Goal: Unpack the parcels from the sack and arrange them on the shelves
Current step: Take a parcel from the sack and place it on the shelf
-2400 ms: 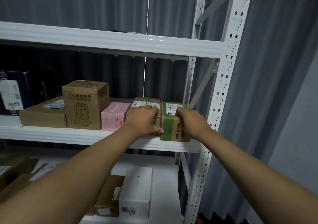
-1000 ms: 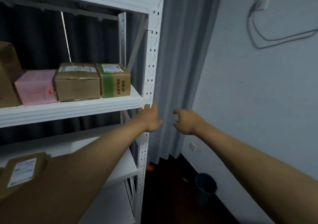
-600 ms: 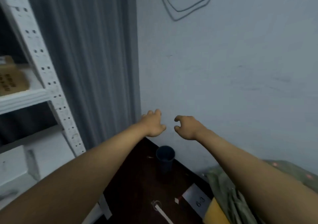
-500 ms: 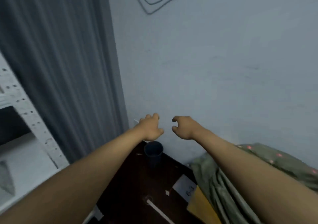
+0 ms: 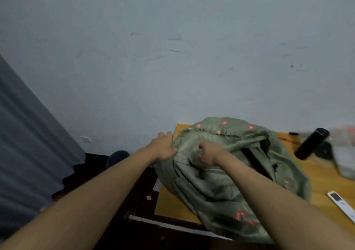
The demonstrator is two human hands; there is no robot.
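The olive-green woven sack with small pink-red markings (image 5: 226,176) sits slumped on the yellow wooden tabletop (image 5: 172,203), close against the pale grey scuffed wall (image 5: 172,48). Its cloth is coarse and crumpled into deep folds, with a frayed, stitched rim running along the mouth at the top. The mouth gapes towards the right, and inside it a dark flat-edged shape shows; you cannot tell what it is.

Your left hand (image 5: 163,148) is at the sack's left upper edge, wrist straight, arm stretched out long from the lower left. Its fingers are curled over the rim of the cloth, knuckles up, and they look to be gripping the fabric there. Your right hand (image 5: 208,154) lies just beside it on the sack's front face, arm reaching in from the lower right. Its fingers are bent and slightly apart, the tips against the cloth; whether they pinch a fold or only press on it is not clear.

On the tabletop to the right of the sack lies a black cylindrical matte object (image 5: 312,144), tilted, blurred at its ends. Nearer you, at the right edge, is a slim white remote-like bar (image 5: 342,204). Left of the table the floor is dark brown (image 5: 115,230), with a round dark blue bin (image 5: 118,156) by the wall and a grey pleated curtain (image 5: 25,144) hanging at the far left.
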